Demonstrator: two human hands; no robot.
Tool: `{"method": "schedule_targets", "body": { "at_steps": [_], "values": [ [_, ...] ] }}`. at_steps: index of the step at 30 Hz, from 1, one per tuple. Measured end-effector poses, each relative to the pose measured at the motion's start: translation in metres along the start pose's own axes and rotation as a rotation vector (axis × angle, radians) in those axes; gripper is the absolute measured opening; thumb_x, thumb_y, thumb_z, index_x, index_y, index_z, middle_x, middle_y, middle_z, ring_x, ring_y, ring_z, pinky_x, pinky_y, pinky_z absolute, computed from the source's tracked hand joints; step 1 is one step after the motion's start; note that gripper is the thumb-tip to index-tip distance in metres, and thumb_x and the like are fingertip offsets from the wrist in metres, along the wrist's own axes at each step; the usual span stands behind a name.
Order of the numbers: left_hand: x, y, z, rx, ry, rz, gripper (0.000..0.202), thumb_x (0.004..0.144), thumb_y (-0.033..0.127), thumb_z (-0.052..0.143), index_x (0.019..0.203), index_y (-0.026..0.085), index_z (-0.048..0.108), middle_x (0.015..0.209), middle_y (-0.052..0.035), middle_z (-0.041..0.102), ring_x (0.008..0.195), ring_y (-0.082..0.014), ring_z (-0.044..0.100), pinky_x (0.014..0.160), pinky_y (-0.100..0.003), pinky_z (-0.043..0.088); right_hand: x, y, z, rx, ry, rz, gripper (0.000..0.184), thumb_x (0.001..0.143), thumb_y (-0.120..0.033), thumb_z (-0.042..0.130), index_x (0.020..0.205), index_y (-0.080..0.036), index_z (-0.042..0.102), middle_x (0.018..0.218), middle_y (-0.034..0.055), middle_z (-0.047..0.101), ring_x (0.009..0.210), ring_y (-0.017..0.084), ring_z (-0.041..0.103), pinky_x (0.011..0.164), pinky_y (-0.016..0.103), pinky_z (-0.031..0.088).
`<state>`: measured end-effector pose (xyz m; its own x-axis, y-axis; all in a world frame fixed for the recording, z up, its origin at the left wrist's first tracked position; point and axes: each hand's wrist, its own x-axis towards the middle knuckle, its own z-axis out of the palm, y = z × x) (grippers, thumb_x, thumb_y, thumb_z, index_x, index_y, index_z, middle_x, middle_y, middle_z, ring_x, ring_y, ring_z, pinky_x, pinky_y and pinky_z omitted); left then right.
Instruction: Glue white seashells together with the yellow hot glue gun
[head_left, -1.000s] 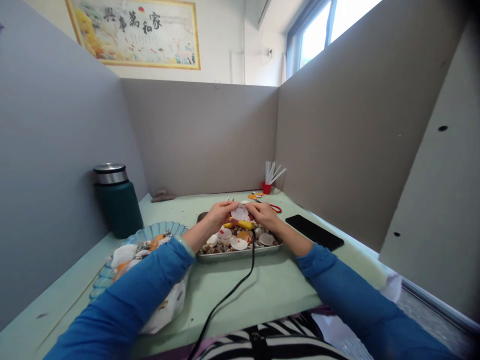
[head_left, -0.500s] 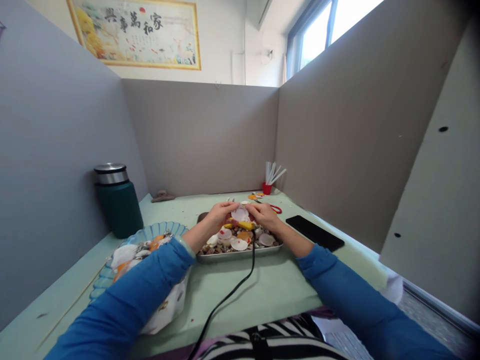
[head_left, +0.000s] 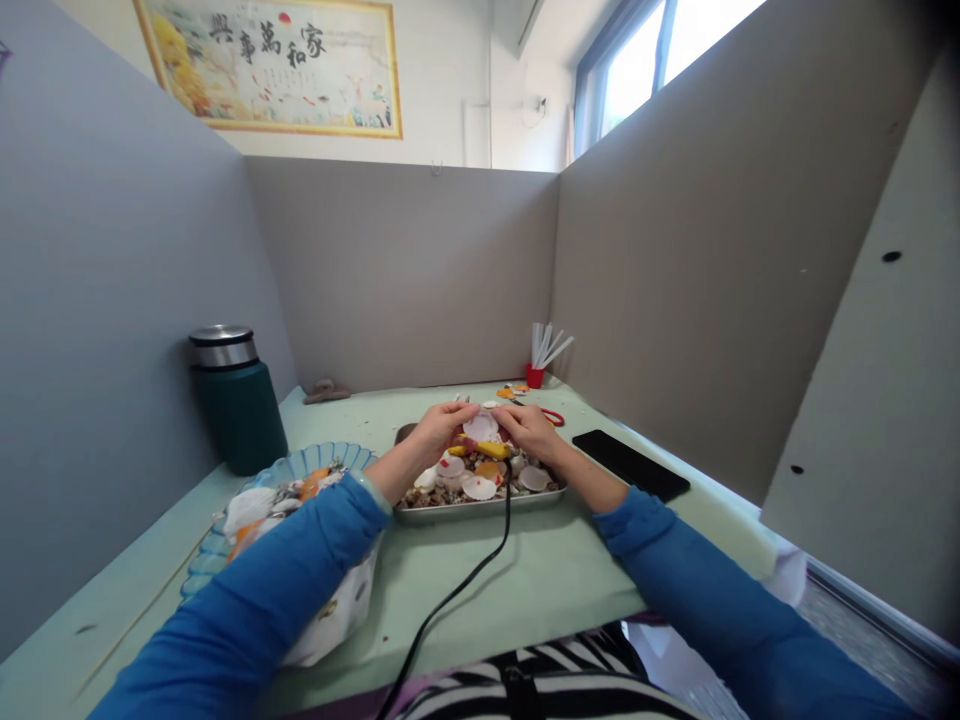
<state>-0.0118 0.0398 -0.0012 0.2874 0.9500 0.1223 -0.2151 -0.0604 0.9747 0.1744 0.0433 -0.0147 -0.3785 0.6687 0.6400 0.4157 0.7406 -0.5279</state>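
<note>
1. from my remote seat, i cannot make out whether the bent, drawn-together fingers of the left hand (head_left: 442, 430) and right hand (head_left: 530, 430) grip anything; their tips are too small to read.
2. one pale round shell (head_left: 480, 428) shows between those fingertips, above the heap in the metal tray (head_left: 450, 515); i cannot tell if it is held or resting.
3. the hands hide part of the tray's far side, and the left blue sleeve (head_left: 277, 590) covers part of the scalloped dish (head_left: 319, 459). the black cord (head_left: 469, 577) leaves my view at the bottom.
4. i count one yellow tool (head_left: 491, 450), one bottle (head_left: 240, 415), one black slab (head_left: 630, 465) and one red cup (head_left: 535, 377); the tray's shells overlap too much to count.
5. i see both forearms angle forward and inward, the hands level with each other, backs mostly up.
</note>
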Motion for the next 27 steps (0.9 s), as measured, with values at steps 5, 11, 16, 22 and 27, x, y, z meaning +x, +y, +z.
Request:
{"method": "schedule_targets", "body": {
  "at_steps": [5, 11, 16, 22, 27],
  "values": [
    [0.0017, -0.0011, -0.0018, 0.01, -0.029, 0.026, 0.035, 0.064, 0.034, 0.08, 0.084, 0.009, 0.066, 0.074, -0.0059, 0.063, 0.062, -0.0135, 0.059, 0.049, -0.025, 0.053, 0.0003, 0.0016, 0.0002, -0.008, 0.008, -0.004, 0.052, 0.093, -0.051, 0.038, 0.057, -0.017, 0.054, 0.053, 0.0016, 0.057, 0.055, 0.013, 0.052, 0.056, 0.024, 0.038],
    [-0.0001, 0.0003, -0.0003, 0.035, -0.032, 0.043, 0.036, 0.063, 0.035, 0.08, 0.083, 0.009, 0.066, 0.075, -0.0062, 0.062, 0.063, -0.0123, 0.058, 0.051, -0.024, 0.054, 0.0002, 0.0014, -0.0004, -0.012, 0.018, -0.004, 0.053, 0.093, -0.051, 0.038, 0.056, -0.017, 0.054, 0.052, 0.0016, 0.057, 0.055, 0.013, 0.053, 0.056, 0.024, 0.038],
    [-0.0028, 0.0027, 0.004, 0.056, -0.003, 0.072, 0.037, 0.062, 0.036, 0.08, 0.083, 0.01, 0.065, 0.077, -0.0045, 0.061, 0.065, -0.0122, 0.058, 0.051, -0.023, 0.052, -0.0001, 0.001, -0.0006, -0.007, 0.023, 0.002, 0.051, 0.094, -0.048, 0.038, 0.056, -0.017, 0.053, 0.051, 0.001, 0.056, 0.054, 0.013, 0.053, 0.056, 0.024, 0.038],
    [-0.0042, 0.0032, 0.0058, 0.082, -0.006, 0.123, 0.036, 0.063, 0.038, 0.078, 0.083, 0.014, 0.061, 0.075, -0.0012, 0.059, 0.065, -0.0105, 0.057, 0.051, -0.02, 0.051, -0.0003, -0.0026, -0.0016, -0.006, 0.02, 0.002, 0.051, 0.093, -0.049, 0.039, 0.055, -0.018, 0.052, 0.048, 0.0006, 0.054, 0.055, 0.013, 0.052, 0.056, 0.025, 0.038],
    [-0.0036, 0.0026, 0.0054, 0.091, -0.028, 0.108, 0.036, 0.064, 0.039, 0.077, 0.081, 0.014, 0.058, 0.074, -0.0014, 0.058, 0.063, -0.0107, 0.056, 0.049, -0.021, 0.05, 0.0004, -0.0016, -0.0013, -0.017, 0.024, -0.001, 0.051, 0.093, -0.048, 0.039, 0.055, -0.017, 0.052, 0.049, 0.0005, 0.054, 0.054, 0.013, 0.052, 0.056, 0.024, 0.037]
  ]
}}
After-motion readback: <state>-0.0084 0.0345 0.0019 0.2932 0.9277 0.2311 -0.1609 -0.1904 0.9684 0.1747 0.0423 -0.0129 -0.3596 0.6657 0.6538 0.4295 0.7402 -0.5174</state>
